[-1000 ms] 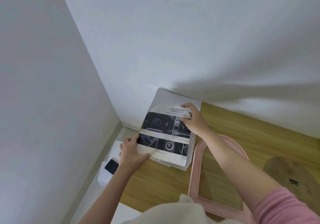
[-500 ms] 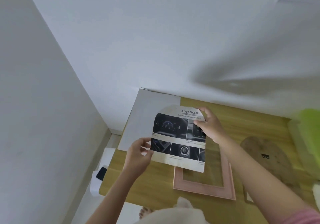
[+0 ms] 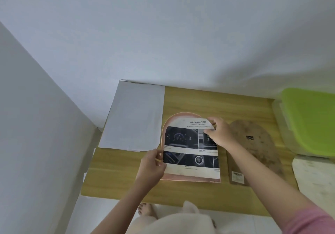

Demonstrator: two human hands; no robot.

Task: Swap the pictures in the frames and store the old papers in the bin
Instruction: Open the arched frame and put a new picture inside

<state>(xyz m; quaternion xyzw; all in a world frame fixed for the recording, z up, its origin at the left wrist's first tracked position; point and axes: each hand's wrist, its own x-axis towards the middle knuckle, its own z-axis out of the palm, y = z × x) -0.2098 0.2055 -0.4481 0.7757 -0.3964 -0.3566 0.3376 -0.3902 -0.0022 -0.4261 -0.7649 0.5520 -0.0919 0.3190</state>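
One head-worn camera looks steeply down (wide-angle) at the wooden table (image 3: 190, 192).

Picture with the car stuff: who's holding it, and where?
Both hands hold the picture: left hand pinches its lower left edge, right hand pinches its upper right edge near the arch.

We see a wooden tabletop (image 3: 190, 191) set against the wall. At its far left lie white sheets of paper (image 3: 135, 117); in the middle a pink arched frame (image 3: 183, 115); right of it a brown arched backing board (image 3: 253, 143); at the far right a green-lidded bin (image 3: 311, 119).
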